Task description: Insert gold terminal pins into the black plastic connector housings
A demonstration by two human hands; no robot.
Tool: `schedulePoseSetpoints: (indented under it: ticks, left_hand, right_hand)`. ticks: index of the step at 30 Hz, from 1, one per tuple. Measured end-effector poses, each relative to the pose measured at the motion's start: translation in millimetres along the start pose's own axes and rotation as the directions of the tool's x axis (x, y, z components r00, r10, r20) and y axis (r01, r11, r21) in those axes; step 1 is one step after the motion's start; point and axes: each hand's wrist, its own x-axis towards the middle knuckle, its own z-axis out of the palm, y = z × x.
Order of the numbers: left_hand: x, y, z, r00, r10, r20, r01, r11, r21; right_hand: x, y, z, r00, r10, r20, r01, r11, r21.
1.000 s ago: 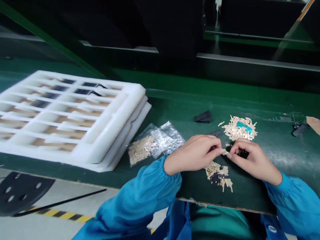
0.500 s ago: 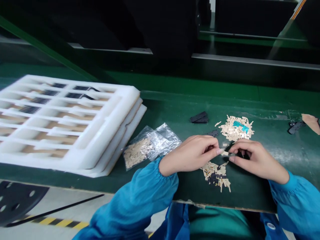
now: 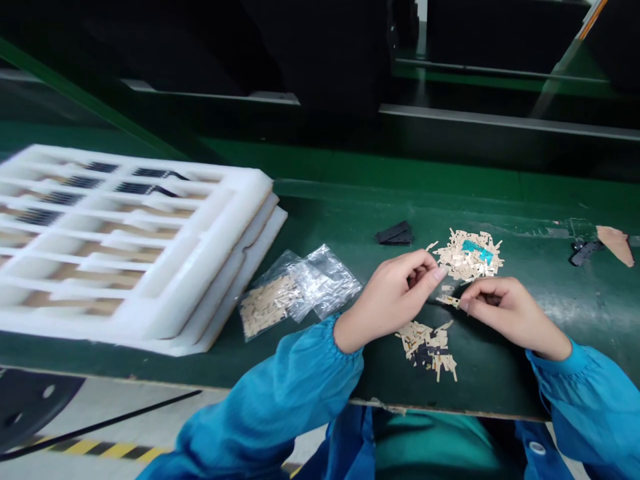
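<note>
My right hand (image 3: pixel 507 312) pinches the end of a small beige strip (image 3: pixel 449 301) between thumb and fingertips, just above the bench. My left hand (image 3: pixel 393 293) is closed, thumb against fingers, at the near left edge of a heap of small beige pieces (image 3: pixel 463 270). Whether anything sits in that pinch is too small to make out. A teal piece (image 3: pixel 477 252) lies on top of the heap. Closer to me, below both hands, is a second cluster of beige and dark pieces (image 3: pixel 427 348).
Clear plastic bags (image 3: pixel 325 280), one with beige pieces (image 3: pixel 270 303), lie left of my left hand. Stacked white foam trays (image 3: pixel 200 267) holding dark parts fill the bench's left side. Black plates (image 3: pixel 394 233) lie behind; black parts (image 3: pixel 584 252) and a brown scrap (image 3: pixel 616 245) lie right.
My left hand has moved away from the strip, up toward the heap of beige pieces. The right hand keeps the strip, which now shows more fully. The view has shifted slightly.
</note>
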Motion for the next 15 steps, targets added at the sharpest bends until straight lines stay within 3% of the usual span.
schedulePoseSetpoints:
  ticks: [2, 4, 5, 6, 8, 10, 11, 15]
  left_hand:
    - [-1, -2, -1.0, 0.998, -0.016, -0.066, 0.015, 1.0, -0.005]
    - [-1, -4, -2.4, 0.997, -0.02, -0.071, 0.019, 1.0, -0.006]
    - [-2, -5, -2.8, 0.997, -0.018, -0.07, 0.017, 1.0, -0.004]
    - [-2, -5, -3.2, 0.998, -0.015, -0.069, 0.015, 1.0, -0.002]
    - [-2, -5, -3.7, 0.997, -0.011, -0.076, 0.011, 1.0, 0.006]
    - [-1, -4, -4.5, 0.996, -0.005, -0.085, 0.006, 1.0, 0.017]
    - [-1, -4, -5.2, 0.996, -0.003, -0.089, 0.005, 1.0, 0.023]
    - [0, -4, -8.9, 0.992, -0.017, -0.122, 0.02, 0.999, 0.027]
  right_hand:
    - [-1, 1, 0, 0.995, 0.051, 0.086, -0.051, 0.999, -0.005]
    - [0, 3, 0, 0.968, 0.114, 0.226, -0.117, 0.993, 0.002]
    - [0, 4, -1, 0.962, 0.131, 0.238, -0.137, 0.991, 0.007]
    - [2, 6, -3, 0.972, 0.138, 0.189, -0.143, 0.99, 0.016]
    - [4, 9, -8, 0.992, 0.126, -0.021, -0.125, 0.991, 0.037]
    - [5, 9, -11, 0.982, 0.102, -0.161, -0.096, 0.994, 0.049]
    - [4, 8, -12, 0.983, 0.1, -0.151, -0.093, 0.994, 0.054]
    - [4, 6, -6, 0.988, 0.127, 0.083, -0.132, 0.989, 0.061]
